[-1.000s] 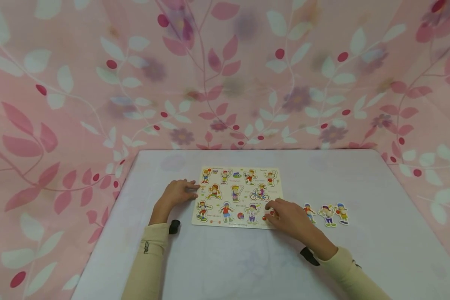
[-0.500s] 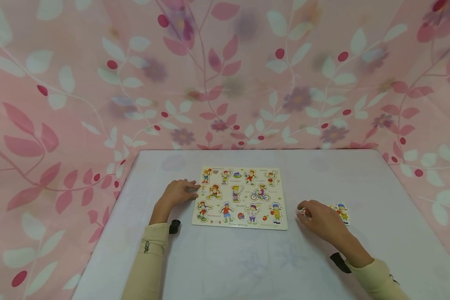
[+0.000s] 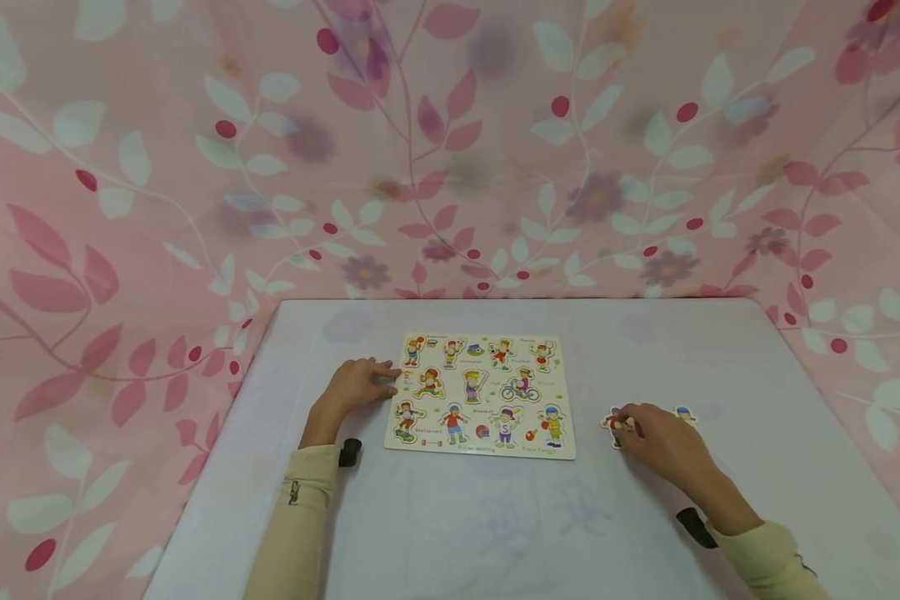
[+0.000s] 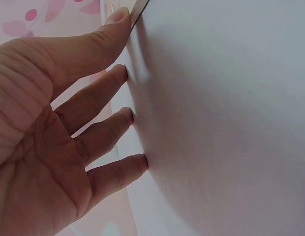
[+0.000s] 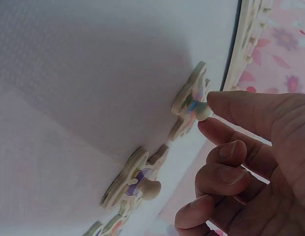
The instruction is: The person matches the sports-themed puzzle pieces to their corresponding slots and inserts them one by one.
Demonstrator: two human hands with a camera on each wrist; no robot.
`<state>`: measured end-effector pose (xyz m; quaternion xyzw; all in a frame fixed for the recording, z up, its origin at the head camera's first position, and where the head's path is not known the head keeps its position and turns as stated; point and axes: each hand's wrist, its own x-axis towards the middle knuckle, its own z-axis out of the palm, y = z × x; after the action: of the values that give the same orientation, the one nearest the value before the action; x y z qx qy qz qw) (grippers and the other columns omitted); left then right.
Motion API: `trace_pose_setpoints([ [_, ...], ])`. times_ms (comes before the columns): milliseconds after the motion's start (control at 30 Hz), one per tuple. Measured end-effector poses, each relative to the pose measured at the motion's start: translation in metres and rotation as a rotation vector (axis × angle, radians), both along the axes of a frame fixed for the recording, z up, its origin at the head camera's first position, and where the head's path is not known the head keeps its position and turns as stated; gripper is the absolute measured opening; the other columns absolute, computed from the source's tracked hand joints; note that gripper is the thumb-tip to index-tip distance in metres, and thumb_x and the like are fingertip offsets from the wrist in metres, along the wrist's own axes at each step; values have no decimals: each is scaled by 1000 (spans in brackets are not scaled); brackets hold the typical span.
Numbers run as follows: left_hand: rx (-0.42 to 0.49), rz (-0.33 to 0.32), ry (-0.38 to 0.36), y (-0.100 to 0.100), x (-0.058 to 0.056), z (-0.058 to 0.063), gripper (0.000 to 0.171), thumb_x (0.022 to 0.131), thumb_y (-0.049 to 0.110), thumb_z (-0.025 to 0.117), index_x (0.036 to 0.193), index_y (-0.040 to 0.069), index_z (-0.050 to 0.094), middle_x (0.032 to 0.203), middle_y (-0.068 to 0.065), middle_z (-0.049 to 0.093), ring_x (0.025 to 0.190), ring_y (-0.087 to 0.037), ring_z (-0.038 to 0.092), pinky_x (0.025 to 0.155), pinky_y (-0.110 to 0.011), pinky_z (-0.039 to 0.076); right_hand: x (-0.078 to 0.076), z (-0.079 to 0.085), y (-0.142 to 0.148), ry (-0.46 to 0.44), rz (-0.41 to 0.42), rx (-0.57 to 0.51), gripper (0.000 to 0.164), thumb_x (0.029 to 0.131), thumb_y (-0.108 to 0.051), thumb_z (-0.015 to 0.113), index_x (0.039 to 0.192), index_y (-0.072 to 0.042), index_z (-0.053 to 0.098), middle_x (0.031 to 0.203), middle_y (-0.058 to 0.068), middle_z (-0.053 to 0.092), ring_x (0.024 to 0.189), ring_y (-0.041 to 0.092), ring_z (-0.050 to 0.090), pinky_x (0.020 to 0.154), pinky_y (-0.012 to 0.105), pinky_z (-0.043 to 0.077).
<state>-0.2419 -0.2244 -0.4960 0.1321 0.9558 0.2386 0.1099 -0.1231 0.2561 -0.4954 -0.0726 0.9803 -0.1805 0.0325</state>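
My left hand (image 3: 356,387) lies at the left edge of a puzzle board (image 3: 401,447). In the left wrist view its thumb touches the board's edge (image 4: 138,12), and the other fingertips rest on the table, spread apart. To the right of the board, my right hand (image 3: 663,442) pinches the small round knob (image 5: 204,112) of a wooden puzzle piece (image 5: 187,96) between thumb and index finger. The piece, a figure in red and blue, stays close to the tabletop. The other right-hand fingers are curled, holding nothing.
Beside the held piece lies another knobbed piece (image 5: 125,179) with purple on it, hidden under the right hand in the head view. A third piece (image 3: 684,413) with a blue cap is partly covered. Pink floral cloth (image 3: 450,167) hangs behind the white-covered table (image 3: 480,533).
My right hand has moved right, from the board's lower right corner to the loose pieces, uncovering the figure with a ball at that corner. The left hand stays put.
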Motion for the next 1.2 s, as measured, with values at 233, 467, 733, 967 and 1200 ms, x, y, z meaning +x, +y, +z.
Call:
trace_pose_setpoints([
  [233, -9, -6, -3, 1, 0, 2, 42, 86, 25, 78, 126, 14, 70, 138, -7, 57, 137, -41, 39, 114, -55, 26, -2, -4, 3, -7, 5, 10, 21, 89, -19, 71, 106, -7, 68, 69, -4, 45, 60, 11, 41, 48, 27, 32],
  [467, 2, 7, -7, 1, 1, 3, 42, 85, 25, 78, 125, 15, 70, 139, -7, 56, 137, -40, 39, 115, -54, 25, -1, -1, 0, -15, -8, 18, 22, 89, -20, 72, 106, -6, 68, 70, -3, 45, 62, 13, 42, 50, 28, 32],
  [733, 14, -1, 1, 0, 3, 3, 42, 85, 24, 79, 124, 14, 70, 137, -7, 57, 137, -41, 39, 115, -54, 26, -2, 8, -17, 1, 16, 11, 23, 89, -23, 73, 107, -8, 69, 72, -3, 48, 65, 14, 44, 50, 28, 33],
  [967, 8, -2, 14, -1, 3, 1, 41, 86, 25, 78, 124, 14, 71, 137, -8, 57, 136, -42, 39, 114, -55, 26, -7, 13, -46, 27, 71, -13, 21, 90, -23, 72, 106, -11, 70, 74, -5, 49, 65, 12, 44, 51, 27, 35],
  [1200, 21, -8, 14, -1, 2, 1, 41, 86, 24, 78, 124, 14, 70, 138, -8, 57, 137, -41, 39, 115, -54, 25, -11, 10, -84, 25, 133, -51, 20, 90, -23, 72, 106, -11, 70, 76, -7, 50, 64, 10, 44, 53, 27, 36],
])
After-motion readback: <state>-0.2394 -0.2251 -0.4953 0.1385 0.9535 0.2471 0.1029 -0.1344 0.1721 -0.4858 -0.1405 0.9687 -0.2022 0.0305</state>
